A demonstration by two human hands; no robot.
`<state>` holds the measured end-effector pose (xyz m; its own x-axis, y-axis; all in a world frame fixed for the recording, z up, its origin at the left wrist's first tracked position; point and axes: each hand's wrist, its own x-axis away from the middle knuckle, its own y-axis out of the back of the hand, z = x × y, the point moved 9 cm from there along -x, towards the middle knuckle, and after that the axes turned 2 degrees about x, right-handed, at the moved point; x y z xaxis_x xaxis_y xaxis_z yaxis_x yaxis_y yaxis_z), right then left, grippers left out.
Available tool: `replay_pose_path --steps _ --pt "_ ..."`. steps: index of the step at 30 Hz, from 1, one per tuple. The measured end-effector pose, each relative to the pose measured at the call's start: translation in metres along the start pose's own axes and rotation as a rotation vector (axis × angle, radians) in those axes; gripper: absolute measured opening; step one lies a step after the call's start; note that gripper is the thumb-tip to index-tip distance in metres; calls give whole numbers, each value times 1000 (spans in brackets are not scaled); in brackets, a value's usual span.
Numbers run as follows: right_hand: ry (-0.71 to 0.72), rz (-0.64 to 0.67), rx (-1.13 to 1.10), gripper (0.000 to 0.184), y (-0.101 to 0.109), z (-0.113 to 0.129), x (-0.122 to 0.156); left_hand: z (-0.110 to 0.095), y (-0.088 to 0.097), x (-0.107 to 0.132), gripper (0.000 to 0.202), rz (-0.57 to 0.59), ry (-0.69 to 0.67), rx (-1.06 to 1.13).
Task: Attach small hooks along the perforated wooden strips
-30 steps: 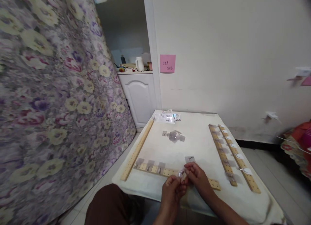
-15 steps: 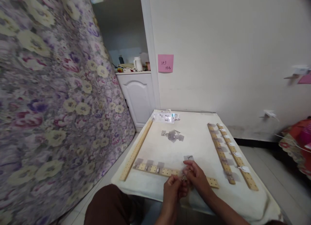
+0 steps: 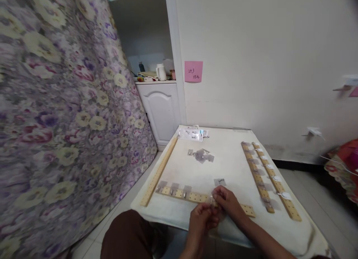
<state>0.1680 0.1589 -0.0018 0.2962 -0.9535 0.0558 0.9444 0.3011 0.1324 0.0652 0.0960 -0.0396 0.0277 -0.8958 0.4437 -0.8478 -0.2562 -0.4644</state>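
Note:
Just above the near wooden strip with holes (image 3: 195, 196), both my hands pinch one small shiny piece (image 3: 213, 201), too small to name exactly. My left hand (image 3: 201, 218) has curled fingers at its lower left. My right hand (image 3: 226, 200) grips it from the upper right, thumb and fingers together. Several metal pieces with clear tabs (image 3: 185, 194) are fixed along the strip's left half. Beyond my right fingertips lies a clear plastic square (image 3: 219, 181) with a small dark metal part on it.
A heap of clear squares (image 3: 200, 155) lies mid-table. A bare strip (image 3: 159, 171) runs along the left edge. Two strips on the right carry clear tabs (image 3: 257, 175) and white tags (image 3: 276, 178). Clear packaging (image 3: 190, 134) sits at the back, by the wall.
My right fingers have drawn in closer around the small piece; the forefinger no longer reaches out toward the clear square. The whole view has shifted slightly.

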Motion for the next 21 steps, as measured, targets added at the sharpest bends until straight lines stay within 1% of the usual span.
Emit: replay_pose_path --steps 3,6,9,12,17,21 --pt "24 22 74 23 -7 6 -6 2 11 -6 38 -4 -14 -70" --pt "72 24 175 15 -14 14 -14 -4 21 -8 37 -32 -43 -105" --pt "104 56 233 11 -24 19 -24 -10 30 -9 36 -69 -63 -76" --pt "115 83 298 10 -33 21 -34 -10 36 -9 36 -91 -25 -42" --pt "114 85 429 8 -39 17 -44 -5 42 -12 32 -138 23 -41" --pt "98 87 431 9 -39 9 -49 -3 44 -14 28 -172 50 -60"
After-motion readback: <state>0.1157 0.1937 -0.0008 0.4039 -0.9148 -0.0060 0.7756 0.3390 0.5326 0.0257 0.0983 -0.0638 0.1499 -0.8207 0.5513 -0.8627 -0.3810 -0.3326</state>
